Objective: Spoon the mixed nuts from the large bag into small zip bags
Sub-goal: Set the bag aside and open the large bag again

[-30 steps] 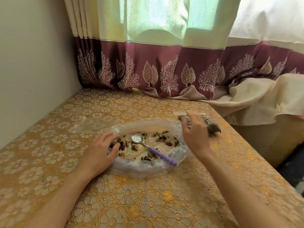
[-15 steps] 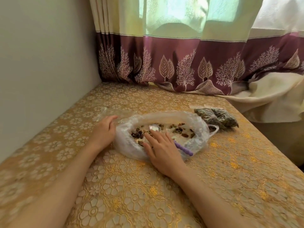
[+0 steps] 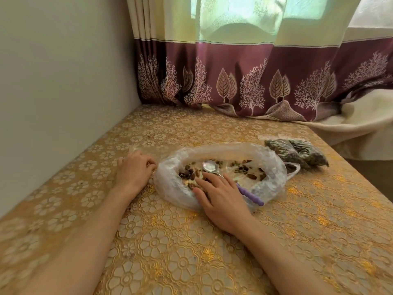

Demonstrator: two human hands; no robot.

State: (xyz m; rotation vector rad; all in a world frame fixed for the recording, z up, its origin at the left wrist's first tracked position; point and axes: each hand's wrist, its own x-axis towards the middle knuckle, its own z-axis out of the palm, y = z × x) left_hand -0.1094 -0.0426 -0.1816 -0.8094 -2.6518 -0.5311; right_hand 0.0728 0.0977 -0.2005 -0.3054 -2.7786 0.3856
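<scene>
large bag lies open on counter, mixed nuts and spoon inside. right hand flat on near rim, grip open. left hand pinches empty small zip bag. two filled zip bags just right.

Open large bag holds nuts, spoon.

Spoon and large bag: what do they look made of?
Spoon: bowl looks like polished metal, since it mirrors the light; the purple handle looks like matte plastic, ribbed. Large bag: thin, glossy, translucent plastic film, crinkled, with the nuts showing through.
</scene>
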